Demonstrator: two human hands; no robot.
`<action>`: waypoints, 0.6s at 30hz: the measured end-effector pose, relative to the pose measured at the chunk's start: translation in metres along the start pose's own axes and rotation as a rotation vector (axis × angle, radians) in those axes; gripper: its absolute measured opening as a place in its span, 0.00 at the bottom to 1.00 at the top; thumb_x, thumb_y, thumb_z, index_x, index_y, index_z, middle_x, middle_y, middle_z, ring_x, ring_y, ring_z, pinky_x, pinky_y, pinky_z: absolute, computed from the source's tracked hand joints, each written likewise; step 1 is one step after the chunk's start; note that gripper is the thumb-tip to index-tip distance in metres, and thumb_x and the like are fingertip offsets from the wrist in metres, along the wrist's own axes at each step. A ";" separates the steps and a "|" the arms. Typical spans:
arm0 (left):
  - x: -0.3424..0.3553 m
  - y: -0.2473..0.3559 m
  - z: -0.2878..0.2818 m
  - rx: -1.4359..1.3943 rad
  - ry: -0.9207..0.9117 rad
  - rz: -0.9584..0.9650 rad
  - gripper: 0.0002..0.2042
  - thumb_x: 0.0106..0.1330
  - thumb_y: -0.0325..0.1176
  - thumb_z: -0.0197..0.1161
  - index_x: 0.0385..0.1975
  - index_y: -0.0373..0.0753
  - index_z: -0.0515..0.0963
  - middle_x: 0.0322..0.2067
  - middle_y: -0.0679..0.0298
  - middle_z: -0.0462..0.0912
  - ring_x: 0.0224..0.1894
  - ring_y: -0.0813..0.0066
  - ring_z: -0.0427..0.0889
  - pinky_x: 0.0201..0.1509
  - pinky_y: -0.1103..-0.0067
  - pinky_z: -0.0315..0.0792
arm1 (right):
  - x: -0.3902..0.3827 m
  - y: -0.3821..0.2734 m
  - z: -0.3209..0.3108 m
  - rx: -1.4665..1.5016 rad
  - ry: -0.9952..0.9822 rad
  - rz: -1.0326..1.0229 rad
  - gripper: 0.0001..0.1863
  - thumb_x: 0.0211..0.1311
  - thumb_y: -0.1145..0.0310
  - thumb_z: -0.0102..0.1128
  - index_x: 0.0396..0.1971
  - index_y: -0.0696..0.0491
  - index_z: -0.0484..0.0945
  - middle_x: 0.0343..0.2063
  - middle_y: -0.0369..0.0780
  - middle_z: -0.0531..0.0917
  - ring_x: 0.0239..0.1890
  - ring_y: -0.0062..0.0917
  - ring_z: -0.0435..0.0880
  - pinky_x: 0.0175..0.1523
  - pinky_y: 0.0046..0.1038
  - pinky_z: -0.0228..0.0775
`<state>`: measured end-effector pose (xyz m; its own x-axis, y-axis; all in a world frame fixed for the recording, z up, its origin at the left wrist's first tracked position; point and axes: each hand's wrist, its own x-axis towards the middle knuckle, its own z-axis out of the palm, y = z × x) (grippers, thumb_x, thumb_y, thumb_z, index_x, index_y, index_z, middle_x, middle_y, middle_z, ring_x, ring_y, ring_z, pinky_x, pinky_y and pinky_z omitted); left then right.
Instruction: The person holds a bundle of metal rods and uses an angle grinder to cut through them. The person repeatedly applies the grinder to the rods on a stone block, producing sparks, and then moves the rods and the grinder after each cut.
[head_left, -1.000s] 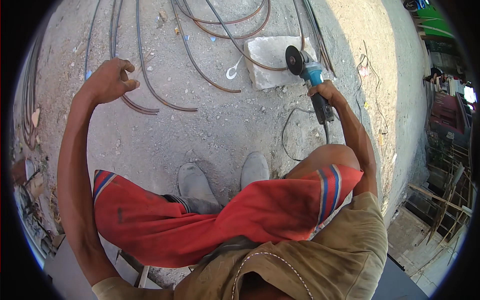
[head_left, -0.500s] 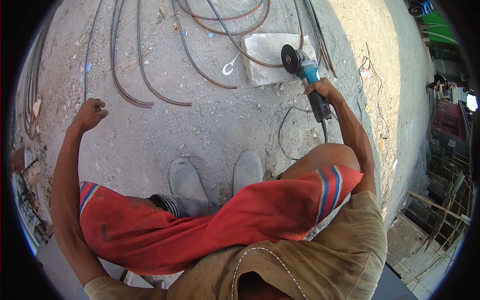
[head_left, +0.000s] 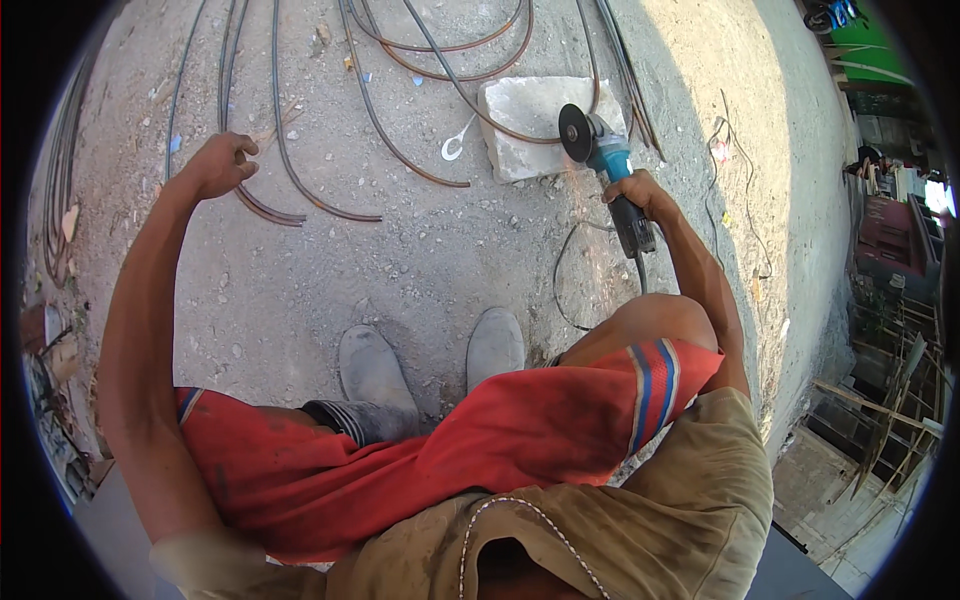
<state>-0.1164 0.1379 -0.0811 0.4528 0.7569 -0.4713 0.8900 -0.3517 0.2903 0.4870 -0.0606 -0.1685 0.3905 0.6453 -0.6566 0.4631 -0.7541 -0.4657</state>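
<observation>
The right hand [head_left: 637, 193] is wrapped tight around the dark handle of a grinder [head_left: 613, 160]. Its arm reaches out past the right knee [head_left: 655, 325], with the elbow a little bent. The left hand [head_left: 220, 165] is held out far to the left on a long arm. Its fingers are loosely bent, with a small gap by the thumb, and I see nothing in its grip. It is over some thin bent rods [head_left: 268, 213], but I cannot tell if it touches them.

The grinder is off to the right, at the near edge of a pale, rough stone block [head_left: 545, 100]. It is blue-green near the top and black at the handle, and it leans with its top to the left. A round, dark disc [head_left: 574, 133] stands on edge at the top. A grey cord [head_left: 643, 272] hangs from the bottom end. Faint orange streaks [head_left: 598, 265] spray down from under the disc, toward the knee.

A long, curved, brown rod [head_left: 503, 127] lies across the block. Its end comes right up to the disc, but I cannot see just where they meet.
</observation>
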 end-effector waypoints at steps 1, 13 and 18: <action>0.001 -0.001 0.002 0.006 0.006 0.002 0.15 0.52 0.34 0.63 0.36 0.30 0.78 0.32 0.48 0.80 0.37 0.58 0.80 0.43 0.71 0.72 | -0.004 -0.002 0.000 0.001 -0.005 -0.002 0.13 0.30 0.70 0.68 0.19 0.62 0.78 0.18 0.42 0.79 0.16 0.26 0.77 0.22 0.28 0.69; 0.032 0.026 0.036 0.173 -0.142 0.202 0.13 0.52 0.35 0.63 0.35 0.35 0.79 0.37 0.50 0.80 0.43 0.54 0.78 0.50 0.69 0.72 | -0.017 0.000 0.001 -0.056 0.000 0.025 0.13 0.29 0.71 0.67 0.20 0.61 0.78 0.18 0.42 0.79 0.17 0.27 0.77 0.22 0.29 0.69; 0.030 0.002 0.034 0.136 -0.096 0.105 0.12 0.50 0.34 0.62 0.33 0.34 0.79 0.32 0.50 0.80 0.39 0.53 0.78 0.46 0.67 0.72 | 0.000 -0.022 0.000 -0.032 -0.010 0.024 0.14 0.29 0.70 0.68 0.20 0.61 0.79 0.20 0.42 0.79 0.17 0.27 0.77 0.23 0.28 0.69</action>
<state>-0.0990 0.1411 -0.1226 0.5409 0.6585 -0.5232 0.8336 -0.5024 0.2296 0.4764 -0.0440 -0.1579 0.3942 0.6254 -0.6734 0.4789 -0.7652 -0.4303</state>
